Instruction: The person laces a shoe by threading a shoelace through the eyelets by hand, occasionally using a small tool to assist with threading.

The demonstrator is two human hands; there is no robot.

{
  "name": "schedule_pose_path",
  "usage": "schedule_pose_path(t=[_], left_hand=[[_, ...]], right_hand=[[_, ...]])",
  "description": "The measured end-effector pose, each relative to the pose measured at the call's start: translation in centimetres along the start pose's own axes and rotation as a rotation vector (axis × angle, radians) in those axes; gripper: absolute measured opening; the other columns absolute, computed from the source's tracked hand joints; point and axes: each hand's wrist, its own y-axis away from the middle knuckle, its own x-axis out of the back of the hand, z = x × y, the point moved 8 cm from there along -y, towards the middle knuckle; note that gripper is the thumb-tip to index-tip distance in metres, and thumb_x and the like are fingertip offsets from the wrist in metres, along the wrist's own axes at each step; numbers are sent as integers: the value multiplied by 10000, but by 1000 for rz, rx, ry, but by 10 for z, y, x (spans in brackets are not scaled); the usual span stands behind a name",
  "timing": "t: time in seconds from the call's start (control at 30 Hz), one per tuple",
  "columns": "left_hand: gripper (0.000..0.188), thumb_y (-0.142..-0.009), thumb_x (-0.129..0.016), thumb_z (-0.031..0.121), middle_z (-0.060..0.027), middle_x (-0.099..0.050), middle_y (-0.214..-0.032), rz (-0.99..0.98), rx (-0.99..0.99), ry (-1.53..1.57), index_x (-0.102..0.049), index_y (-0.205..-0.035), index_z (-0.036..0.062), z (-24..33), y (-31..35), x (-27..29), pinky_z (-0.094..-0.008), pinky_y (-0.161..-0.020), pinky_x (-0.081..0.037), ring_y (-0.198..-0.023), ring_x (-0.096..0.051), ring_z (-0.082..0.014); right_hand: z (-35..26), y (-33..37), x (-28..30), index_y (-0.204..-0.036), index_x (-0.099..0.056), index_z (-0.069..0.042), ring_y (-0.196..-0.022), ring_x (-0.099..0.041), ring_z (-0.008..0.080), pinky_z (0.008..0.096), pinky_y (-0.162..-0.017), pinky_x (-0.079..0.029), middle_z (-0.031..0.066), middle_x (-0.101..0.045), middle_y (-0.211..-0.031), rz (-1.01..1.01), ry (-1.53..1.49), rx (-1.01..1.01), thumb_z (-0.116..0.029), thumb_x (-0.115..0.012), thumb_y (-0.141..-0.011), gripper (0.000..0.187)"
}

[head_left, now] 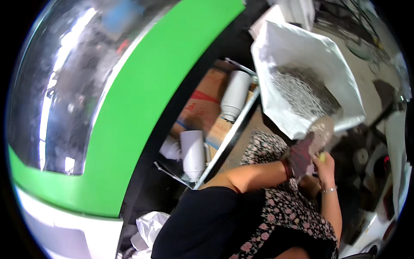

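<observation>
My left hand (303, 156) wears a maroon work glove with a dirty tan-grey front part. Its fingers look stretched toward the near rim of a large white sack (276, 114), though single fingers blur together. Close beside the glove is my bare right hand (326, 169), a bracelet at its wrist. Its fingers are bent around a small yellow-green thing (322, 157), whose kind I cannot make out. Inside the sack lies a heap of thin, silvery metal pieces (302, 93). Both hands are above my flowered clothing (293, 207).
On the left stands a big green machine (142, 86) with a curved clear window (64, 86). Below it, a metal-edged drawer (228, 140) holds two white bottle-shaped things (236, 93) and cardboard (205, 97). A white plastic bag (151, 226) lies at lower left. Dark equipment (358, 159) crowds the right.
</observation>
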Motion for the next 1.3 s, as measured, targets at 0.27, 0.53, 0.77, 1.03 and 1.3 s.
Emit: schedule_pose_path(t=[0.27, 0.53, 0.77, 1.03, 1.3], left_hand=[[544, -982, -352, 444, -128, -506, -1335, 95, 336, 1341, -419, -1376, 75, -44, -65, 45, -421, -1068, -375, -1235, -480, -283], [501, -970, -423, 407, -134, -536, -1307, 344, 360, 1280, -481, -1314, 47, -46, -72, 80, -404, -1041, -408, -1186, -525, -294], [592, -942, -460, 446, -107, -478, -1390, -49, 295, 1348, -417, -1381, 52, 0, -81, 16, -483, -1052, -329, -1287, -425, -303], [563, -927, -515, 391, -114, -529, -1338, -414, 470, 1188, -448, -1342, 17, -21, -63, -63, -445, -1035, -368, -1226, -487, -287], [508, -976, -453, 360, -118, -515, -1354, -249, 539, 1010, -449, -1347, 13, -58, -43, -68, -446, -1035, -380, -1230, -479, -278]], right_hand=[[-9, 60, 47, -766, -552, -46, -525, -496, 95, 224, -452, -361, -9, -515, -617, -168, -656, -62, 2, -655, -733, 118], [-21, 129, 209, -855, -537, -94, -504, -497, 75, 179, -411, -359, -3, -545, -698, 477, -1106, 343, -121, -595, -861, 64], [-54, 131, 220, -912, -626, -41, -757, -595, 384, 428, -677, -475, 198, -621, -811, 928, 831, 200, -241, -683, -769, 252], [43, 247, 204, -818, -562, -16, -612, -497, 217, 343, -608, -458, 134, -556, -712, 1017, 473, 150, -147, -708, -741, 210], [256, 420, 114, -876, -615, -31, -691, -594, 99, 251, -575, -501, 38, -647, -804, 978, -410, -396, -63, -642, -770, 114]])
